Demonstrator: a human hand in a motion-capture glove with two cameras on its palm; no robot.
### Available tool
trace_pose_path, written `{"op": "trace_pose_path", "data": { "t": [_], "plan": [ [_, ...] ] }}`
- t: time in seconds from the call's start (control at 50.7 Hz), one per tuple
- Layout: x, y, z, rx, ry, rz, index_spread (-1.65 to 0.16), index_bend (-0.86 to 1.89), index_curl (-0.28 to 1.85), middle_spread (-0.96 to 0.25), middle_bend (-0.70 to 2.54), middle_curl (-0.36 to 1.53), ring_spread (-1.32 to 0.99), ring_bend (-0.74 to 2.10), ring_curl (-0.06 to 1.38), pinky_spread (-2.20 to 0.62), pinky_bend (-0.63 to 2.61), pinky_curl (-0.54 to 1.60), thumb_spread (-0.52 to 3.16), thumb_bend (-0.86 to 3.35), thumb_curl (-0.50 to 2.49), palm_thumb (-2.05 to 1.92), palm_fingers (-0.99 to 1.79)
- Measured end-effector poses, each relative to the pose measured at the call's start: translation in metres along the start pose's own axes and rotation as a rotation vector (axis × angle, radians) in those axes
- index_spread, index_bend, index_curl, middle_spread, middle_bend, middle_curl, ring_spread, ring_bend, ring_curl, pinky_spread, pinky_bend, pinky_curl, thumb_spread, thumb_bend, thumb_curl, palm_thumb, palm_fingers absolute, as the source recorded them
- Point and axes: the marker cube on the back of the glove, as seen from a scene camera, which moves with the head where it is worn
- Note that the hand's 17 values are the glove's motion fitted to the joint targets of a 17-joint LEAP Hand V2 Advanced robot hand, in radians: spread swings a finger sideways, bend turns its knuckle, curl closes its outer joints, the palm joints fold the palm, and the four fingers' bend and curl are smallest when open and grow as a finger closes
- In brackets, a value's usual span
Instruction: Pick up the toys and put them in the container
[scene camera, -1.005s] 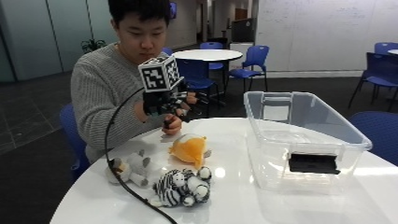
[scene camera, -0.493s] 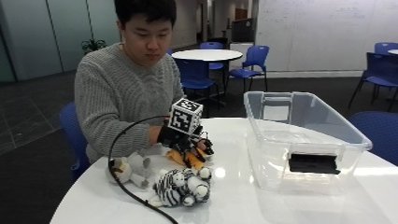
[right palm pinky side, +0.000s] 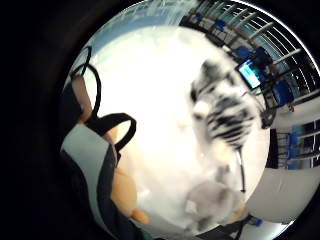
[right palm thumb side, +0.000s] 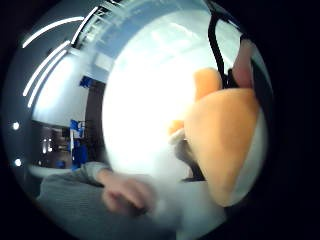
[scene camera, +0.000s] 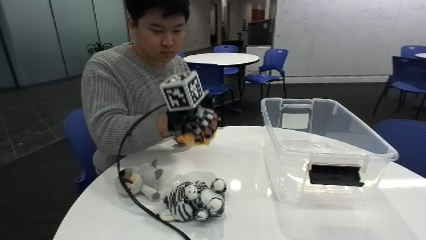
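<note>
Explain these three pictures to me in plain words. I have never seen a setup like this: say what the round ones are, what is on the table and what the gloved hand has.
There is no machine here: a person at a round white table works with a black-gloved right hand. The ordinary picture is taken from across the table. The two round ones come from small cameras on that hand's palm, one by the thumb, one by the little finger.

The hand has lifted an orange plush toy off the table; it fills the thumb-side view. On the table lie a zebra plush and a grey plush beside it, both also seen in the little-finger view. A clear plastic container stands open nearby, with no toy in it.
</note>
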Motion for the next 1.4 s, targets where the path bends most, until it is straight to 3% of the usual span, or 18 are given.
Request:
{"op": "trace_pose_path", "data": {
  "t": [0.158,0.296,0.394,0.453,0.532,0.572,0.631,0.729,0.848,0.927,0.946,0.986,1.065,1.203,1.321,1.4],
  "plan": [
    [-0.002,-0.029,-0.092,0.123,-0.011,-0.033,-0.31,0.66,0.48,-0.22,0.79,0.59,-0.45,1.04,0.43,-0.39,0.96,0.38,0.77,0.14,0.69,0.6,1.11],
    [-0.004,-0.056,-0.108,0.119,-0.001,-0.056,-0.27,0.71,0.54,-0.2,0.85,0.64,-0.46,1.07,0.47,-0.4,0.98,0.4,0.58,0.13,0.76,0.61,1.07],
    [-0.036,-0.095,-0.114,0.086,-0.082,-0.18,-0.25,0.72,0.58,-0.2,0.86,0.67,-0.47,1.08,0.49,-0.41,1.0,0.42,0.47,0.12,0.8,0.61,1.03],
    [-0.049,-0.138,-0.11,0.07,-0.053,-0.247,-0.24,0.72,0.59,-0.2,0.87,0.68,-0.47,1.08,0.5,-0.41,1.01,0.43,0.42,0.11,0.82,0.6,1.0],
    [-0.089,-0.202,-0.092,0.029,-0.079,-0.161,-0.24,0.71,0.62,-0.2,0.86,0.7,-0.48,1.09,0.52,-0.41,1.03,0.45,0.37,0.1,0.84,0.59,0.95],
    [-0.1,-0.227,-0.075,0.009,0.035,-0.162,-0.24,0.7,0.63,-0.2,0.86,0.71,-0.49,1.09,0.53,-0.41,1.05,0.45,0.36,0.1,0.86,0.59,0.93],
    [-0.112,-0.255,-0.05,-0.019,0.165,-0.15,-0.25,0.7,0.65,-0.2,0.86,0.72,-0.49,1.08,0.54,-0.41,1.06,0.46,0.35,0.1,0.88,0.59,0.89],
    [-0.135,-0.276,-0.023,-0.075,0.094,-0.161,-0.26,0.68,0.67,-0.21,0.85,0.74,-0.5,1.08,0.56,-0.41,1.08,0.47,0.34,0.09,0.91,0.58,0.85],
    [-0.137,-0.28,0.003,-0.151,0.132,-0.163,-0.27,0.65,0.7,-0.21,0.84,0.76,-0.5,1.08,0.57,-0.4,1.1,0.47,0.33,0.08,0.94,0.57,0.78],
    [-0.134,-0.276,0.027,-0.329,0.166,-0.089,-0.29,0.54,0.71,-0.22,0.77,0.76,-0.48,1.06,0.59,-0.4,1.19,0.5,0.38,0.05,0.95,0.53,0.61],
    [-0.132,-0.273,0.031,-0.386,0.159,-0.09,-0.3,0.34,0.66,-0.22,0.72,0.74,-0.46,1.07,0.59,-0.38,1.25,0.51,0.48,0.01,0.95,0.44,0.42],
    [-0.127,-0.267,0.039,-0.481,0.143,-0.124,-0.3,0.23,0.68,-0.21,0.55,0.69,-0.41,1.01,0.6,-0.31,1.34,0.56,0.66,-0.08,0.88,0.23,-0.09],
    [-0.117,-0.261,0.042,-0.511,0.101,-0.162,-0.32,0.05,0.53,-0.17,0.26,0.57,-0.3,0.74,0.51,-0.18,1.43,0.53,0.85,-0.11,0.75,0.04,-0.43],
    [-0.108,-0.249,0.018,-0.417,0.038,-0.116,-0.32,0.04,0.38,-0.14,0.13,0.47,-0.19,0.54,0.4,-0.06,1.36,0.48,1.03,-0.07,0.62,-0.06,-0.35],
    [-0.068,-0.225,-0.026,-0.345,0.127,-0.13,-0.32,0.06,0.32,-0.13,0.12,0.42,-0.13,0.49,0.37,-0.01,1.28,0.44,1.11,-0.06,0.52,-0.07,-0.3],
    [-0.034,-0.188,-0.07,-0.298,-0.043,-0.17,-0.33,0.09,0.3,-0.13,0.13,0.4,-0.11,0.45,0.36,0.01,1.23,0.42,1.15,-0.06,0.47,-0.07,-0.27]
  ]
}}
